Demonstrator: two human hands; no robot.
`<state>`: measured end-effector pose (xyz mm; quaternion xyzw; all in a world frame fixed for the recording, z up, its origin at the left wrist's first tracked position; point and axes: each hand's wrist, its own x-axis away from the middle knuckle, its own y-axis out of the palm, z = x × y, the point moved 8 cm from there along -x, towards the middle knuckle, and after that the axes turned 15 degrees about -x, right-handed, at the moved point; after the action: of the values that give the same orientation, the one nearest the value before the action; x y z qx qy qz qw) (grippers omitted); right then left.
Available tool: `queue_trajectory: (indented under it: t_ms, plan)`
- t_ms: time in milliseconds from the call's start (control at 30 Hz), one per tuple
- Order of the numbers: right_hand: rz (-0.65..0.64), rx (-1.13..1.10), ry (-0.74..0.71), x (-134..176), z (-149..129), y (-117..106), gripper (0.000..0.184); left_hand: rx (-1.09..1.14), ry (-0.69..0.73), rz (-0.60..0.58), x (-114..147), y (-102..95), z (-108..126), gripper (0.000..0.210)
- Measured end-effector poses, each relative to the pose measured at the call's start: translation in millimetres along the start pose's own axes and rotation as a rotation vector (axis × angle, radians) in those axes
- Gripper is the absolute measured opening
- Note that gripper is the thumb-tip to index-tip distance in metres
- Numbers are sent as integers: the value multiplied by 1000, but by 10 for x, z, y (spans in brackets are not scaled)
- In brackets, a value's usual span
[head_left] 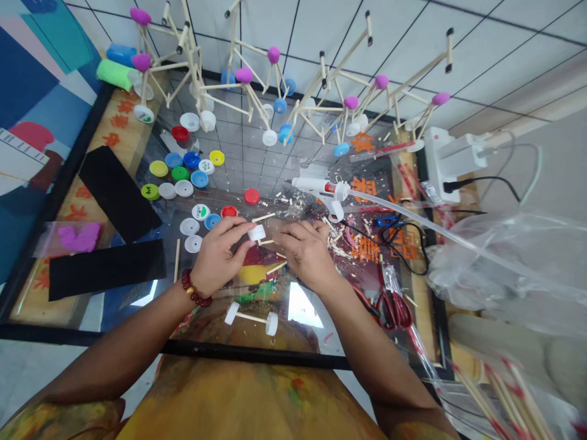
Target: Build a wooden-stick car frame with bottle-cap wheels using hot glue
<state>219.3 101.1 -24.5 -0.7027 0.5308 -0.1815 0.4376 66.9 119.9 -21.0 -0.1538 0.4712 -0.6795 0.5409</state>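
Observation:
Pinched between the thumb and fingers of my left hand (222,253) is a white bottle cap (257,233), above the glass tabletop. My right hand (306,252) is closed on a thin wooden stick (266,242), whose free end reaches toward the cap; whether the two touch I cannot tell. Just beyond the hands lies another short wooden stick (263,217). Closer to my body, a wooden stick with a white cap on each end (251,318) rests on the glass. A white glue gun (328,188) with a long clear glue stick in its back lies past my right hand.
Stick models with purple clay blobs (274,55) and caps line the back. Coloured bottle caps (180,174) lie left, near black strips (107,269) and purple clay (79,237). At right are stick scraps (337,244), red scissors (395,310), a power strip (443,162) and cables.

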Motion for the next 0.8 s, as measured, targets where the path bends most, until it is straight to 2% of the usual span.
queue_trajectory:
  t_ms: [800]
  plan:
    - [61,-20,-31,22,-39,-57,19,-16,-30,16,15,-21,-8,34]
